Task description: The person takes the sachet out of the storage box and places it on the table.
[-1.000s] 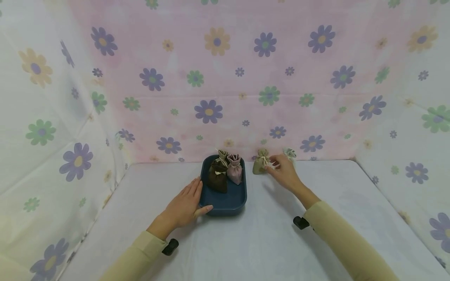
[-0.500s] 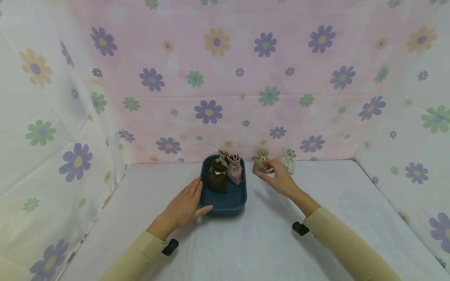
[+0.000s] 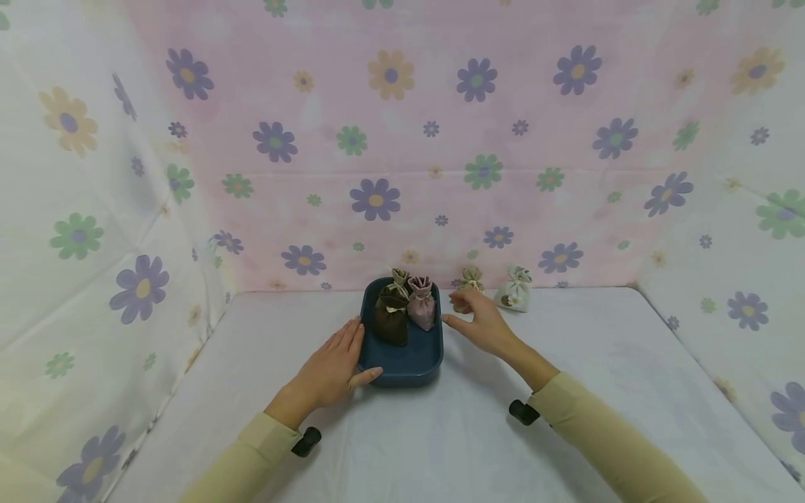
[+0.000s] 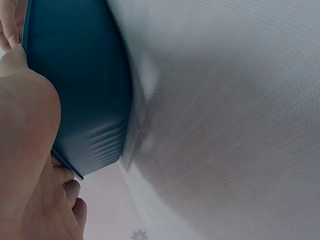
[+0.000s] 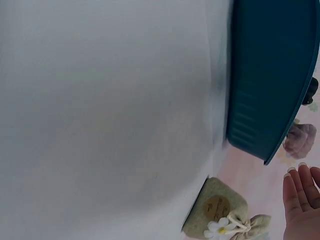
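My left hand (image 3: 328, 365) rests along the left side of a blue tray (image 3: 402, 363), its fingers straight and its thumb at the near left corner. In the tray are a dark brown drawstring pouch (image 3: 390, 325), a pink pouch (image 3: 421, 309) and an olive-brown pouch top (image 3: 399, 278) behind them. My right hand (image 3: 481, 325) is just off the tray's right rim, holding nothing; its fingers extend in the right wrist view. Behind it, an olive-green pouch (image 5: 218, 202) with a white flower and a round brown sticker sits on the table, partly hidden in the head view.
A whitish pouch (image 3: 517, 292) with a flower stands at the back, right of the olive-green one. White cloth covers the table (image 3: 402, 447). A pink flowered cloth wall (image 3: 402, 237) rises directly behind the pouches, with pale flowered cloth on both sides.
My right hand has moved left from beside the olive-green pouch to near the tray's right rim, uncovering the whitish pouch. That olive-green pouch stays at the back. My left hand keeps its place.
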Motion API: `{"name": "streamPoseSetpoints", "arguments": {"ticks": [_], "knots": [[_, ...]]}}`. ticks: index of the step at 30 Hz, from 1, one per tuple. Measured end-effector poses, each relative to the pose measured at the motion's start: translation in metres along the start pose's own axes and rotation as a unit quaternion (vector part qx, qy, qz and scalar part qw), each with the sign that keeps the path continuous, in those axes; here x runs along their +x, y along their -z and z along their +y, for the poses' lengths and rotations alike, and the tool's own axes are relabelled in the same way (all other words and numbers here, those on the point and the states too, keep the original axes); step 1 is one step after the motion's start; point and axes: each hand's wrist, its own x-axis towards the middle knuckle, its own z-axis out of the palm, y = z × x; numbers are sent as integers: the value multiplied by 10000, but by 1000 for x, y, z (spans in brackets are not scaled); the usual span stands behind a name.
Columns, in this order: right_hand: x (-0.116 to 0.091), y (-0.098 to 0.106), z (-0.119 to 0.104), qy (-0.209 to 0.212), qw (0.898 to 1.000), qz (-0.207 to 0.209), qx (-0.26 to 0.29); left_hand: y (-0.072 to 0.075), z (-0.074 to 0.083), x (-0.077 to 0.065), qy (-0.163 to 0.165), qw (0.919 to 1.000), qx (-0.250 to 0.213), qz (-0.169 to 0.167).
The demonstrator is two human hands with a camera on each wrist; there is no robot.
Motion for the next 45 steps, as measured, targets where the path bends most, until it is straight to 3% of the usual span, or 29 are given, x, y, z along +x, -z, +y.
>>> {"name": "streamPoseSetpoints", "arguments": {"ticks": [13, 26, 31, 45], "knots": [[13, -23, -16, 209, 9994, -281, 13, 3, 2, -1, -15, 10000, 5, -11], [27, -45, -27, 151, 9979, -608, -157, 2, 1, 0, -28, 10000, 70, -14], [34, -51, -29, 6, 9983, -586, 45, 3, 2, 0, -46, 10000, 35, 40], [52, -69, -33, -257, 9984, -502, -21, 1, -1, 1, -22, 10000, 46, 26]]}}
